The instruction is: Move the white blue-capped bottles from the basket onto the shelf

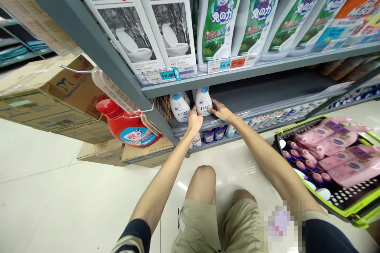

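A white bottle (pixel 204 101) with a purple flower print stands upright near the left end of the middle shelf. My left hand (pixel 194 120) has its fingers curled against the lower left side of this bottle. From the other side, my right hand (pixel 222 111) grips the bottle's lower right edge with its fingertips. A matching white bottle (pixel 179 107) stands just left of my left hand, close to the wire side panel. More white bottles show partly behind these two, mostly hidden.
Above is a shelf edge (pixel 261 69) carrying green-labelled bottles (pixel 221 16) and white boxes (pixel 172 19). A basket (pixel 350 205) of pink packs and small bottles stands at right. A red detergent jug (pixel 133 126) and cartons (pixel 44 91) are at left.
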The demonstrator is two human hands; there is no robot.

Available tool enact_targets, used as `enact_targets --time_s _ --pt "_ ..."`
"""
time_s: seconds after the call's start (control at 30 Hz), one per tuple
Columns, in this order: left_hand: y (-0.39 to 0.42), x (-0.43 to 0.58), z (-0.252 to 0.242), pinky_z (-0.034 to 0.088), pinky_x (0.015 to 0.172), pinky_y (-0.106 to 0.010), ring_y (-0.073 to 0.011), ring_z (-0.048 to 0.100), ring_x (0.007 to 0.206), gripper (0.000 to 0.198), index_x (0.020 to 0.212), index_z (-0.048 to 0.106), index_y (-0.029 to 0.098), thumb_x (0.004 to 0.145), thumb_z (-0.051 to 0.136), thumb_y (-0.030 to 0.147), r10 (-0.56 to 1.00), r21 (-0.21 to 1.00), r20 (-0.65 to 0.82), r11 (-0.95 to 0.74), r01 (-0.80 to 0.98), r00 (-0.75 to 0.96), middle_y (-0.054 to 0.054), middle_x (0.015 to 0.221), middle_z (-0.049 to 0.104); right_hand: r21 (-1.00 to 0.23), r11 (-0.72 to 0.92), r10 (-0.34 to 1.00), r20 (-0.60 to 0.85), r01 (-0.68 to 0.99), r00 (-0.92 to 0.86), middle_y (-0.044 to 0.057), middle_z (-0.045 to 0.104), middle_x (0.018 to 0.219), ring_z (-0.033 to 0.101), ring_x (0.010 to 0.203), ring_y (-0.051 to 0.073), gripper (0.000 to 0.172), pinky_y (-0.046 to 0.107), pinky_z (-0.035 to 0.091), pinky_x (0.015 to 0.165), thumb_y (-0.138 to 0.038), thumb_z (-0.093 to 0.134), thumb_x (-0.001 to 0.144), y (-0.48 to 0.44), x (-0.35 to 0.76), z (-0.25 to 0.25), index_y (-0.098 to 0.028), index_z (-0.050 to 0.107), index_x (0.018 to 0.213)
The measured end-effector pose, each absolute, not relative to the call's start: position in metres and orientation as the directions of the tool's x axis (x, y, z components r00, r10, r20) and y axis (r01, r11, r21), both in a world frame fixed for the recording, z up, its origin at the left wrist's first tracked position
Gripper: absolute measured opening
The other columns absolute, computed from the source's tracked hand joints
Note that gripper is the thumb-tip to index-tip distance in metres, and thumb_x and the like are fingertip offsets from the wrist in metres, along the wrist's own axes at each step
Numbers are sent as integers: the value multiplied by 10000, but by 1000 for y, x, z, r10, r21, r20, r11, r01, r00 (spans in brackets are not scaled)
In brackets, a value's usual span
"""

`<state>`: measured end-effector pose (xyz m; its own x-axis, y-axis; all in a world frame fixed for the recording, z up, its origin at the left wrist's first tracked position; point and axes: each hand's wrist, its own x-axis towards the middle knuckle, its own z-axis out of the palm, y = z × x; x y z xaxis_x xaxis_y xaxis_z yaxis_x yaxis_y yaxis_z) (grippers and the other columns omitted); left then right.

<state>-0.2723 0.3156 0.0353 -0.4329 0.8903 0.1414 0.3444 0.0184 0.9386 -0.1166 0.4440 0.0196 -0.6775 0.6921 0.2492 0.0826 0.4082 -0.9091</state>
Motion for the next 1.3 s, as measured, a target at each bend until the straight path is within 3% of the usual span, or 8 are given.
enact_targets --time_s 0.27,0.5,0.77,0.9,1.3 --pt "308 -271 22 487 1117 -504 -420 681 1265 306 1051 802 128 767 692 150 854 888 80 174 426 -514 -231 1082 802 -886 424 703 192 187 -684 118 777 1244 724 1171 303 573 525 502 1174 -314 859 864 446 -115 10 -211 645 1385" --pt "311 -268 19 506 1105 -524 -389 727 1186 489 1209 767 121 729 680 75 837 851 48 251 460 -545 -230 1190 792 -895 416 674 184 162 -715 124 767 1270 717 1187 294 527 533 490 1180 -297 820 899 443 -112 16 -210 638 1386" --pt "305 -270 24 538 1069 -463 -362 755 1122 300 992 821 131 763 640 61 830 839 83 241 488 -552 -206 1045 822 -911 391 666 182 131 -724 123 771 1264 725 1184 289 518 521 511 1164 -257 837 880 439 -110 18 -215 657 1363" --pt "303 -271 26 569 1026 -419 -336 776 1081 298 1003 821 111 783 627 57 834 829 79 249 501 -546 -199 1020 827 -922 368 680 183 115 -711 115 777 1256 723 1199 293 543 529 504 1178 -262 879 842 438 -110 20 -225 676 1344" --pt "299 -267 34 563 973 -271 -249 791 1070 246 985 818 121 831 636 61 828 787 62 303 538 -557 -160 1021 840 -891 389 692 115 234 -712 108 780 1270 743 1202 278 525 483 516 1181 -269 805 917 432 -109 24 -229 639 1413"
